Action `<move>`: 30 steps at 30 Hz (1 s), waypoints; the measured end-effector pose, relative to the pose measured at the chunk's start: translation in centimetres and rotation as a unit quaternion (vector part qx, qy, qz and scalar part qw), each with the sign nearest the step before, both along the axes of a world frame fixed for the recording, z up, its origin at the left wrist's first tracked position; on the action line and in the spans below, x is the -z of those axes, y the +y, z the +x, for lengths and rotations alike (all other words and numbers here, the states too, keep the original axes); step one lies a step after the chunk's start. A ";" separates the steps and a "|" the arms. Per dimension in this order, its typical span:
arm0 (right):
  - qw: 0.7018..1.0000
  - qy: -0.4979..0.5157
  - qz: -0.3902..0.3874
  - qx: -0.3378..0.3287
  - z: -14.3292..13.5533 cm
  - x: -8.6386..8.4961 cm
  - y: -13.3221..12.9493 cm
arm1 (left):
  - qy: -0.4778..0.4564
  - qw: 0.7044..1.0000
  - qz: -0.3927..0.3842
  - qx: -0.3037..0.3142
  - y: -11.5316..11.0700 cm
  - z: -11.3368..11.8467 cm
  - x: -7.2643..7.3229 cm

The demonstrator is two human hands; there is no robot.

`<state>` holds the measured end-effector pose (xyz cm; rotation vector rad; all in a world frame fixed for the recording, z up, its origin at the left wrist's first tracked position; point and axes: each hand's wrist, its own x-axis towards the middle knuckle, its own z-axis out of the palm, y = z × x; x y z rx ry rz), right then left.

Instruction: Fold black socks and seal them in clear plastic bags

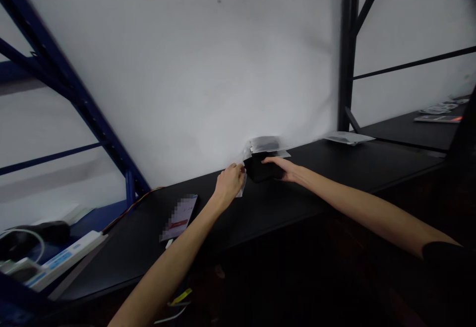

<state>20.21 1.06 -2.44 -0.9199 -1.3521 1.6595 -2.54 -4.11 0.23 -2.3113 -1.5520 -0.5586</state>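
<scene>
White wall (204, 69) backs a black table (320, 168) in the head view. The right grip (287, 169) is closed on the black item (260, 169), thumb on top, just above the tabletop. At its other end, the left grip (229, 180) looks closed on clear plastic (241, 188); blur hides the exact contact. Pale packets (266, 143) lie just beyond both grips; a phone (180, 218) sits left of the left grip. Good handling here calls for a firm right hold, a light fingertip pinch on the thin plastic, and small, slow moves away from the packets.
</scene>
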 end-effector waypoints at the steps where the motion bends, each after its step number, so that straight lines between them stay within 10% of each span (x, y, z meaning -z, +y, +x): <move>1: 0.999 0.032 -0.021 0.010 0.0 0.0 0.0 | 0.008 1.000 -0.002 -0.002 0.0 0.0 0.0; 30: 0.996 -0.048 -0.071 -0.016 0.0 0.1 -0.3 | -0.023 0.997 0.016 0.075 -1.0 1.7 0.4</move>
